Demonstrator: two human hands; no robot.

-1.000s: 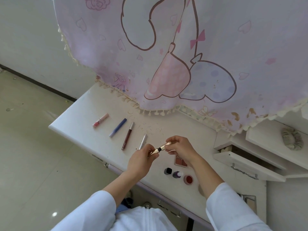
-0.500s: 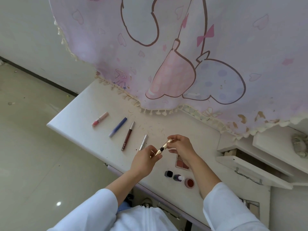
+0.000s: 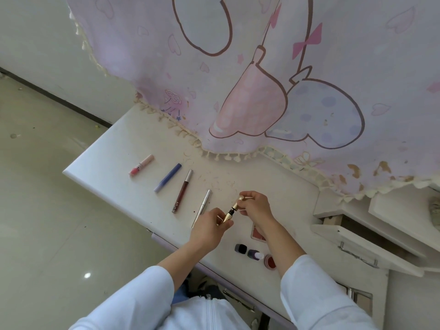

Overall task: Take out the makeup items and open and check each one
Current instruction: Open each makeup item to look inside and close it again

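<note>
Both hands hold a slim gold makeup tube (image 3: 232, 211) just above the white desk (image 3: 107, 163). My left hand (image 3: 209, 231) grips its lower gold part, my right hand (image 3: 256, 207) pinches the upper gold cap. A short black section shows between the two gold parts. On the desk to the left lie a pink lip gloss (image 3: 142, 165), a blue tube (image 3: 167, 177), a dark red lip gloss (image 3: 182, 191) and a silver pen-like tube (image 3: 202, 207). Near my right forearm sit a pink palette (image 3: 257, 234), two dark small bottles (image 3: 241, 248) (image 3: 254, 254) and a red round pot (image 3: 270, 261).
A pink cartoon-print cloth with tassels (image 3: 262, 79) hangs over the back of the desk. At the right a white drawer (image 3: 364, 248) stands pulled open. A pale tiled floor (image 3: 47, 222) lies to the left, past the desk's edge.
The gold tube's two parts have drawn slightly apart, so a black section now shows between them. Both hands stay at the same spot over the desk.
</note>
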